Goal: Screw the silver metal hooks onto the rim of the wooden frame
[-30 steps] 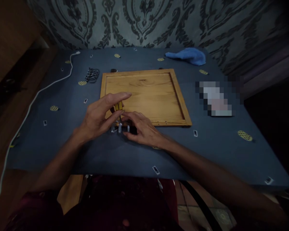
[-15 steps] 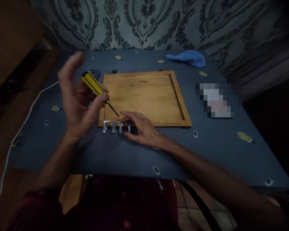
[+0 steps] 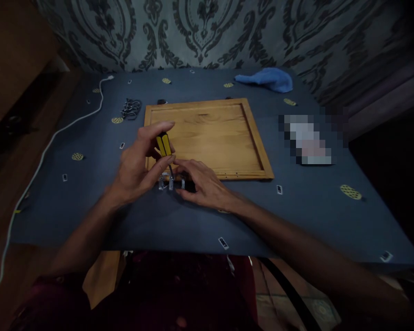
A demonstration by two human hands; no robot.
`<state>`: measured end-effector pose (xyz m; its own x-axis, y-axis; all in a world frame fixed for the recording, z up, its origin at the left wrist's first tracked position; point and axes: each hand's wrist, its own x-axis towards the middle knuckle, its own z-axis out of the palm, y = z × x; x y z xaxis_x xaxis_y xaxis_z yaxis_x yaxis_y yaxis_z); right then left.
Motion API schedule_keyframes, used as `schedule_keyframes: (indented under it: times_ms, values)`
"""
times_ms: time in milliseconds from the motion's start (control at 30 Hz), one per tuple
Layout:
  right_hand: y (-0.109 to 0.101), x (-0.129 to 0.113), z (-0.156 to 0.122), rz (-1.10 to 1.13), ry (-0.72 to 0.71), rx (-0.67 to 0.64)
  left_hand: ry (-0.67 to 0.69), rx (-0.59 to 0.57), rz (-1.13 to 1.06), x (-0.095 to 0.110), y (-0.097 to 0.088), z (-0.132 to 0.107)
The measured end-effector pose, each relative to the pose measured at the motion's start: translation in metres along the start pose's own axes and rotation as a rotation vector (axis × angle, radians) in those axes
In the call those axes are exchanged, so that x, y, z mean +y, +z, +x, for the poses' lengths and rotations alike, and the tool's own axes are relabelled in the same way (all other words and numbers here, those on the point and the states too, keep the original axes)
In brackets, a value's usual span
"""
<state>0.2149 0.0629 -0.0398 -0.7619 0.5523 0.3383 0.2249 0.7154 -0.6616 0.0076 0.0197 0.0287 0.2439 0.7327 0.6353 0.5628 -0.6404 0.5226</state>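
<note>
My left hand [image 3: 138,161] grips a screwdriver [image 3: 164,145] with a yellow and black handle. Its dark shaft points down, the tip at a strip of silver metal hooks [image 3: 171,184] along the near edge of a framed wooden board [image 3: 207,138]. From the right, my right hand [image 3: 203,184] steadies the hooks, forefinger on the board's edge and thumb below it. Its fingers partly cover the strip, so the exact contact is hidden. Small dark holes show in the frame's near rail, right of that hand.
More metal hooks [image 3: 131,109] lie beyond the board's left corner. A blue cloth [image 3: 269,80] sits at the back right, and a blurred-out flat object [image 3: 307,140] lies on the right. Along the left side runs a white cable [image 3: 55,135] on the dark tablecloth [image 3: 262,220].
My left hand has brought the screwdriver down and to the right, from above the board's left side to the hooks, and it now stands steeper. My right hand stays in place.
</note>
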Motion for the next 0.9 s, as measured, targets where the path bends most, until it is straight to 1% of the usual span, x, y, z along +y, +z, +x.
schedule_keyframes:
  times_ms: [167, 267, 367, 467, 500, 533, 600, 733, 800, 900]
  values:
    - [-0.0001, 0.0014, 0.0003, 0.008, -0.01, -0.012, 0.079, -0.049, 0.053, -0.0053, 0.0012, 0.0008]
    - [-0.0006, 0.0011, 0.0003, 0.011, -0.005, -0.01, 0.102, -0.051, 0.099, -0.0055, 0.0011, 0.0012]
    - [-0.0014, -0.0001, 0.0, 0.02, -0.015, 0.0, 0.091, 0.021, 0.07, -0.0046, 0.0019, 0.0009]
    - [-0.0024, -0.0022, -0.0007, 0.035, -0.002, -0.002, 0.033, 0.156, 0.028, -0.0044, 0.0023, 0.0002]
    - [-0.0025, -0.0027, -0.0009, 0.04, 0.004, -0.003, 0.011, 0.184, 0.023, -0.0045, 0.0021, 0.0]
    - [-0.0025, -0.0031, -0.001, 0.045, 0.007, -0.004, -0.007, 0.189, 0.024, -0.0047, 0.0018, -0.0001]
    - [-0.0019, -0.0029, -0.0011, 0.047, 0.004, 0.004, -0.013, 0.151, 0.032, -0.0048, 0.0011, -0.0002]
    - [-0.0001, -0.0004, -0.0008, 0.025, -0.012, 0.013, 0.064, 0.018, 0.065, -0.0033, 0.0014, 0.0004]
    - [0.0003, 0.0005, -0.0006, 0.022, -0.017, 0.01, 0.087, -0.003, 0.088, -0.0021, 0.002, 0.0009]
    - [0.0001, 0.0007, -0.0006, 0.022, -0.019, 0.014, 0.097, 0.001, 0.11, -0.0015, 0.0022, 0.0017]
